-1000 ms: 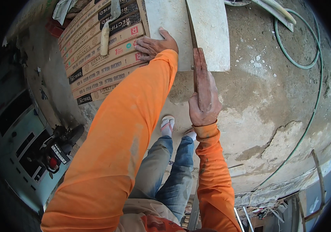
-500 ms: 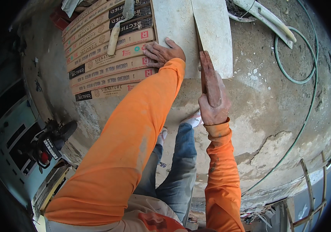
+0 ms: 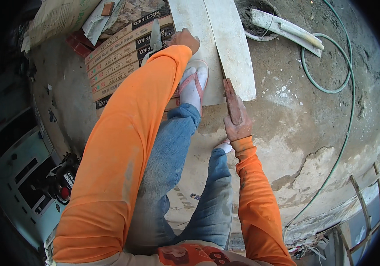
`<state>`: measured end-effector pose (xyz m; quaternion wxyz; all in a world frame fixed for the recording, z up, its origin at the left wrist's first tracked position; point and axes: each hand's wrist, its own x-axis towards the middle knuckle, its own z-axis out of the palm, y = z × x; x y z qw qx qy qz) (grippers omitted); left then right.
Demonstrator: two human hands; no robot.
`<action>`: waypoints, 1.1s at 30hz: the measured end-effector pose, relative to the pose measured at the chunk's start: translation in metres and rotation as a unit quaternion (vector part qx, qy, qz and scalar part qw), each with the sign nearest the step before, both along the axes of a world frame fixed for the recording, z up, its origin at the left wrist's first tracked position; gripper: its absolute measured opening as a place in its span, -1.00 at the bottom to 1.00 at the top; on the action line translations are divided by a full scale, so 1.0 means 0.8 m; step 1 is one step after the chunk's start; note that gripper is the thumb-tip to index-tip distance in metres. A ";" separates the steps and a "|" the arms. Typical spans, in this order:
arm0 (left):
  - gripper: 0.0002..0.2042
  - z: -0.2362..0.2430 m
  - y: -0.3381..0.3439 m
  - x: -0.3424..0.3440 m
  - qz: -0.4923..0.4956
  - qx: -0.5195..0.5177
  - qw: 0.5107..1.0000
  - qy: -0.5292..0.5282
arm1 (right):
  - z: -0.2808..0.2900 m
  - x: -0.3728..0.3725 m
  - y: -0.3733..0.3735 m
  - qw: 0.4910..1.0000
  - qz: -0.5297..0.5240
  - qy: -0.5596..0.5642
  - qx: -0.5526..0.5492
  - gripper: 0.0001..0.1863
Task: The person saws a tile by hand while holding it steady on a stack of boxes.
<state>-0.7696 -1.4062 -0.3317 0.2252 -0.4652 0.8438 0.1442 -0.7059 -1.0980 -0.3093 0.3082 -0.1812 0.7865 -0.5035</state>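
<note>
A long whitish board (image 3: pixel 194 20) lies at the top middle, and a lengthwise cut parts it from a narrower strip (image 3: pixel 233 48). My right hand (image 3: pixel 238 120) is closed round the worn reddish-brown wooden handle of a hand saw (image 3: pixel 231 99). Seen edge-on, its blade runs into the near end of the cut. My left hand (image 3: pixel 184 41) presses on the board's left edge beside the stacked cartons (image 3: pixel 123 57), fingers bent but apart, holding nothing. My left foot in a pink flip-flop (image 3: pixel 194 84) stands on the board. A trowel (image 3: pixel 155 37) lies on the cartons, partly behind my sleeve.
A pale channel-shaped piece (image 3: pixel 287 32) rests across a round tub (image 3: pixel 261 36) at the upper right. A green hose (image 3: pixel 353 111) loops down the right side over rough concrete. Paper sacks (image 3: pixel 59 22) lie at the upper left, a parked motorcycle (image 3: pixel 63 179) at the left.
My left foot has come up onto the board. My left hand has shifted farther up along the board's edge. The saw handle has drawn back toward me and now looks narrower.
</note>
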 end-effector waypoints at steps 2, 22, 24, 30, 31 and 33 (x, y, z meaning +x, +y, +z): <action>-0.46 -0.011 -0.013 -0.033 -0.065 -0.010 0.997 0.039 | 0.003 0.008 -0.011 0.998 0.019 0.065 -0.002 -0.25; -0.45 -0.126 0.022 -0.248 -0.628 0.032 0.777 -0.011 | 0.037 -0.014 -0.053 0.993 -0.049 -0.089 0.066 -0.17; -0.47 -0.129 0.025 -0.247 -0.631 0.034 0.775 -0.001 | 0.057 -0.020 -0.049 0.990 -0.037 -0.106 0.090 -0.17; -0.50 -0.140 0.020 -0.241 -0.631 0.017 0.775 0.028 | 0.186 0.055 0.065 0.985 0.079 0.044 0.149 -0.29; -0.50 -0.139 0.022 -0.243 -0.631 0.017 0.775 0.029 | 0.195 0.057 0.073 0.983 0.083 0.059 0.154 -0.30; -0.52 -0.136 0.023 -0.243 -0.612 0.051 0.788 0.047 | 0.183 0.038 0.061 0.985 0.076 0.035 0.152 -0.28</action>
